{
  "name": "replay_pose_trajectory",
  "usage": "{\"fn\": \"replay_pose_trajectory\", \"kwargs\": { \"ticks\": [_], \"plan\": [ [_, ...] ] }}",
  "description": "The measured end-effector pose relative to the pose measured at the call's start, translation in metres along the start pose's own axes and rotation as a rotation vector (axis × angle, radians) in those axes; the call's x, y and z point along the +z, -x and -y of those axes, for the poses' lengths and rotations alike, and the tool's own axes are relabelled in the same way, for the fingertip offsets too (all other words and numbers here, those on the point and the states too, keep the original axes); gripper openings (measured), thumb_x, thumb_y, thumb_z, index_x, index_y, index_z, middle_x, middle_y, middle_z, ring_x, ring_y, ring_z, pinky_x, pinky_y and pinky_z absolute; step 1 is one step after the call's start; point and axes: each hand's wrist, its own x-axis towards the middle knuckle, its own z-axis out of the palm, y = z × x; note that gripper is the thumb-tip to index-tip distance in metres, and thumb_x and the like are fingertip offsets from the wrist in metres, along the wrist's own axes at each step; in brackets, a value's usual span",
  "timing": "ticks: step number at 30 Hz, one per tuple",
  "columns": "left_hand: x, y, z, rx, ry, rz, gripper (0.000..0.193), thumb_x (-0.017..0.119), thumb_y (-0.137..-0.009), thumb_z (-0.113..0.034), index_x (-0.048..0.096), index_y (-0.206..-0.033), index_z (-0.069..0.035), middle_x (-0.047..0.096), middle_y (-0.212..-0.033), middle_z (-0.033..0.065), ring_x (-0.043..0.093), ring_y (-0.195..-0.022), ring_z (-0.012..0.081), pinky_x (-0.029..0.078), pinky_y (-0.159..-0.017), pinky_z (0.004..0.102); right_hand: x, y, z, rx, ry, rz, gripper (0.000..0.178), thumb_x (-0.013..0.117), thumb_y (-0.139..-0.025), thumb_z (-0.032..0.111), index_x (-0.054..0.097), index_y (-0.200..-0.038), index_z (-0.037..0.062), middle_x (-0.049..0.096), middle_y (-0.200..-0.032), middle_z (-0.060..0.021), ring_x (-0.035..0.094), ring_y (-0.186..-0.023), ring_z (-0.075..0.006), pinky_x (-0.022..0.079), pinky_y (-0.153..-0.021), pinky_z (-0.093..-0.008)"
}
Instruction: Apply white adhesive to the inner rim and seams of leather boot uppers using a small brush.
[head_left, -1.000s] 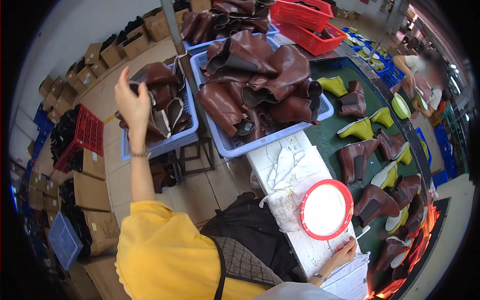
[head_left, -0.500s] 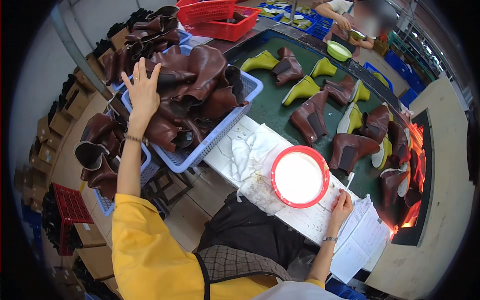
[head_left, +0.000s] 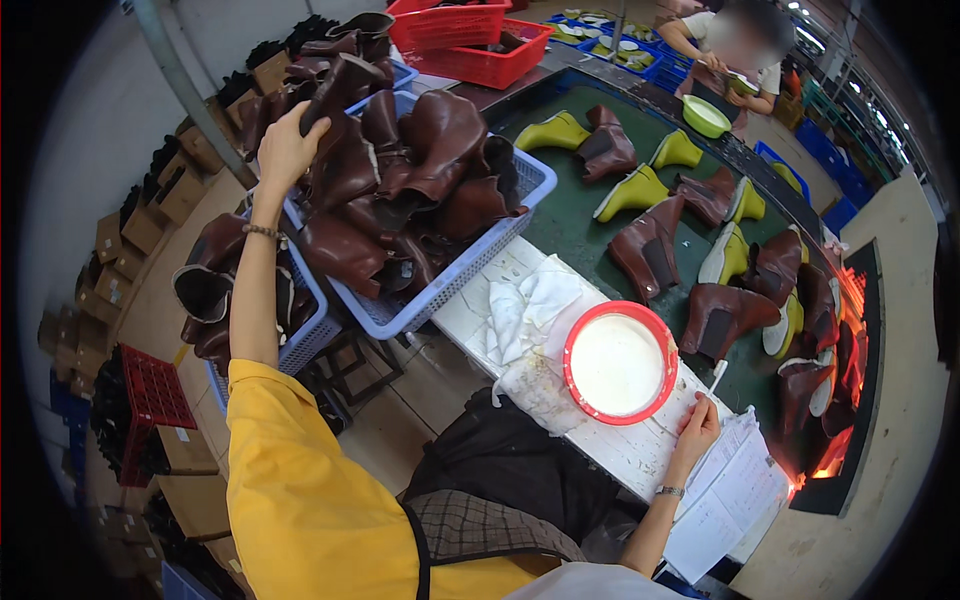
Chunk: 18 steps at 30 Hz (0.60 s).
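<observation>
Closed since 0.5 s ago, when it was spread over the heap, the left hand (head_left: 290, 150) now grasps 1 brown boot upper (head_left: 338, 92) above the blue basket (head_left: 395, 320). Nearer, the right hand (head_left: 698, 430) pinches a white brush (head_left: 718, 376) beside a red-rimmed bowl (head_left: 670, 365). Farther, brown boots (head_left: 640, 238) and lime-green wedge pieces (head_left: 630, 195) lie on a green surface (head_left: 572, 240); beyond is 1 co-worker (head_left: 768, 78).

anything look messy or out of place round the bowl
Mildly: the crumpled cloth beside the red-rimmed bowl has yellowish stains, the white bench is flecked with marks, and the papers near the right hand lie askew, fanned unevenly.
</observation>
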Motion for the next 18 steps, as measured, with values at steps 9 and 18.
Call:
{"fn": "replay_pose_trajectory", "kwargs": {
  "ticks": [9, 18],
  "plan": [
    [-0.014, 0.018, 0.025, -0.373, 1.119, 0.051, 0.036, 0.071, -0.097, -0.035, 0.070, -0.113, -0.003, 0.070, -0.102, -0.0009, 0.063, -0.090, 0.0083, 0.050, -0.081, 0.0251, 0.000, 0.000, -0.003, -0.051, 0.061, -0.018, 0.029, 0.056, -0.106, 0.026, 0.073, -0.100, 0.0038, 0.046, -0.063, 0.0070, 0.035, -0.048, -0.0009, 0.026, -0.041, -0.0198],
    [0.040, 0.025, 0.049, -0.196, 0.594, -0.029, 0.049, 0.080, -0.088, -0.026, 0.067, -0.130, -0.004, 0.074, -0.100, 0.0077, 0.065, -0.088, 0.0093, 0.052, -0.076, 0.0254, 0.003, 0.002, 0.002, -0.050, 0.053, 0.006, 0.028, 0.057, -0.106, 0.025, 0.073, -0.100, 0.0036, 0.046, -0.063, 0.0074, 0.035, -0.048, -0.0006, 0.025, -0.041, -0.0195]
  ]
}}
